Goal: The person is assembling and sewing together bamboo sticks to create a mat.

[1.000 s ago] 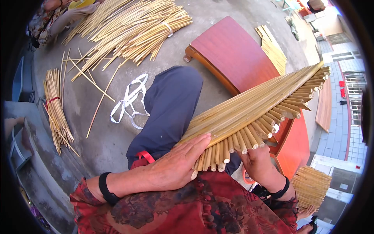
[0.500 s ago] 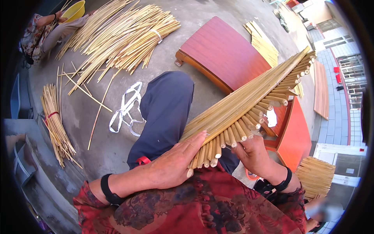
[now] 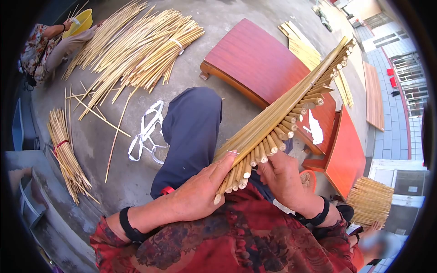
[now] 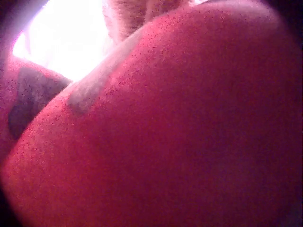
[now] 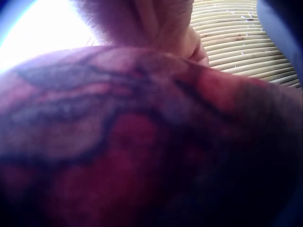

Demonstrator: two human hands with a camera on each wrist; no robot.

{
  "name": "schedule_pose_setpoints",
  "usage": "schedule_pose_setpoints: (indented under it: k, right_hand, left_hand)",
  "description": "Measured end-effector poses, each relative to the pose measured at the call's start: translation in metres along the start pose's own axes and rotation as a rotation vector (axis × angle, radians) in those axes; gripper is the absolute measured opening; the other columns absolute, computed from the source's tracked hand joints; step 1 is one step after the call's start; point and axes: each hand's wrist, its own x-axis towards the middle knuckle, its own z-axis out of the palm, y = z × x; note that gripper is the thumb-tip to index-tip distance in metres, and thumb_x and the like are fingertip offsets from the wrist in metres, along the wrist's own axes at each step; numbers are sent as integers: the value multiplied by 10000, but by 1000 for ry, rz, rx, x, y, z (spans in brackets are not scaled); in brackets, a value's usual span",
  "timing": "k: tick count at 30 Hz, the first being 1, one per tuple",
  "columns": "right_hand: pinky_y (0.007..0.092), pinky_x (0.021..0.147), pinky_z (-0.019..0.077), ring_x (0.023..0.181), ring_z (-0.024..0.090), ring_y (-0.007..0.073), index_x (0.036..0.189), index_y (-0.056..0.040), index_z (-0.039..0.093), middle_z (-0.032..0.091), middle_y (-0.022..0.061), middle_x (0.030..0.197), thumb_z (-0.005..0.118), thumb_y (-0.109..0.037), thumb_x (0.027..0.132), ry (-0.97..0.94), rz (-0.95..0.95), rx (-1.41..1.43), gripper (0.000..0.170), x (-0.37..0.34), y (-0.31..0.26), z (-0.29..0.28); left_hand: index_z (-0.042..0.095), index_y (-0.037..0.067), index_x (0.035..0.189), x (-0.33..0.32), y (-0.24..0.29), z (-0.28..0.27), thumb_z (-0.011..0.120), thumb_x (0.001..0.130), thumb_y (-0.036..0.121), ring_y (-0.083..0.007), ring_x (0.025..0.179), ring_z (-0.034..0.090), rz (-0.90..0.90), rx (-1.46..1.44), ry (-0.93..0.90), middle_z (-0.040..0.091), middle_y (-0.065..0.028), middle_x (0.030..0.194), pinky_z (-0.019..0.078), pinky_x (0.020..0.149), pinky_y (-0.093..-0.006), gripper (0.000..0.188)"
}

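A mat of tied stalks (image 3: 268,113) slants up to the right over the lap in the head view, its cut ends fanned along the near side. Its lower left end is in my left hand (image 3: 198,189), thumb along the top; the other fingers are mostly hidden. A short pale thread lies by the thumb tip. My right hand (image 3: 287,182) grips the stalk ends with bent fingers, partly hidden under them. The left wrist view is mostly red cloth. Beyond a sleeve in the right wrist view are part of my right hand (image 5: 163,26) and the stalk mat (image 5: 241,42).
Stalks (image 3: 136,50) lie spread on the ground, with a red-tied bundle (image 3: 68,152) and white straps (image 3: 146,129) nearer. A red-brown board (image 3: 259,59) and an orange-red one (image 3: 343,157) stand beyond the mat. Another person sits by a yellow basin (image 3: 81,22); someone's hand touches a mat (image 3: 371,200).
The stalk mat has swung to a steeper slant, its far end moving left. My right hand has shifted left along the ends, closer to my left hand. The head view has shifted too.
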Motion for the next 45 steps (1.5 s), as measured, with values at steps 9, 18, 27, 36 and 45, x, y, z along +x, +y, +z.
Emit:
schedule_pose_setpoints:
  k: [9,18,27,36,45]
  right_hand:
    - [287,499,485,598,630,181,924,-6,438,593,96,668,519,-69,873,-101,180,203,115,-5,-3,-11]
    - [334,517,475,608,609,277,938,-4,436,573,132,697,535,-13,838,30,-200,-23,141,-7,13,3]
    - [322,528,461,615,581,272,936,-6,439,549,123,693,545,50,797,140,-304,14,184,2,14,26]
    - [323,581,475,691,626,254,958,-14,440,592,133,764,551,-29,823,-7,-222,314,175,8,16,-2]
    - [408,702,524,933,583,318,1333,45,233,467,243,1149,468,-543,851,309,191,1070,796,1,48,-79]
  left_hand:
    - [128,-30,1357,0,0,0,461,668,-87,-352,1300,245,-6,-3,-35,259,-243,1371,230,1067,-357,768]
    - [138,-68,1337,3,1,-4,532,693,-33,-388,1268,274,-16,51,-59,264,-290,1339,268,1048,-380,756]
    - [150,-69,1330,1,0,-6,520,695,-35,-398,1252,296,-33,19,-17,272,-294,1331,295,1027,-382,735]
    - [165,-55,1333,7,15,-14,505,714,-32,-398,1233,328,-116,-41,-61,307,-285,1316,320,1004,-381,707]
    - [257,3,1339,15,41,-15,511,753,-51,-370,1245,338,65,167,-15,333,-231,1341,333,996,-365,641]
